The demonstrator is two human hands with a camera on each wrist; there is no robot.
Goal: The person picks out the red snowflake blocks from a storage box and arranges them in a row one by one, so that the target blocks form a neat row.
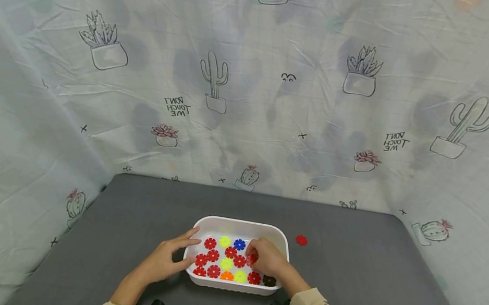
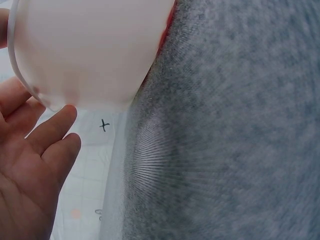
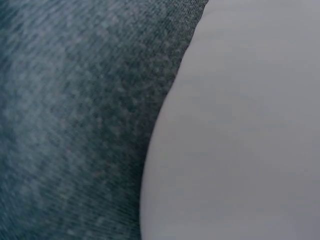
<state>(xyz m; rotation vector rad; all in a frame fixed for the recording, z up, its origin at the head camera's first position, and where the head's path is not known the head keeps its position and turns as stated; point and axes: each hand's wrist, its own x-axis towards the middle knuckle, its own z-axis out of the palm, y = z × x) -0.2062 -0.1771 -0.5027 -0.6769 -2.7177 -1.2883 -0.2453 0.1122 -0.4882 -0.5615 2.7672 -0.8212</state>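
In the lower middle of the frame, I see the right hand (image 1: 268, 257) pinching a red disc (image 1: 251, 259) inside the tray (image 1: 234, 287); the left hand (image 1: 167, 259) lies spread against the tray's left rim. I judge the disc light, stiff and slightly slippery, best taken by its notched edge. Other discs (image 1: 226, 263) crowd close, and the tray's walls limit my approach. A stray disc (image 1: 301, 240) lies on the counter (image 1: 340, 272), right of the tray.

A pale, creased sheet (image 1: 266, 40) hangs behind and on both sides of the grey tabletop (image 1: 349, 273), printed with line-drawn cacti (image 1: 467, 121), potted succulents (image 1: 360, 80) and mirrored lettering (image 1: 177, 106); faint glints catch its folds.
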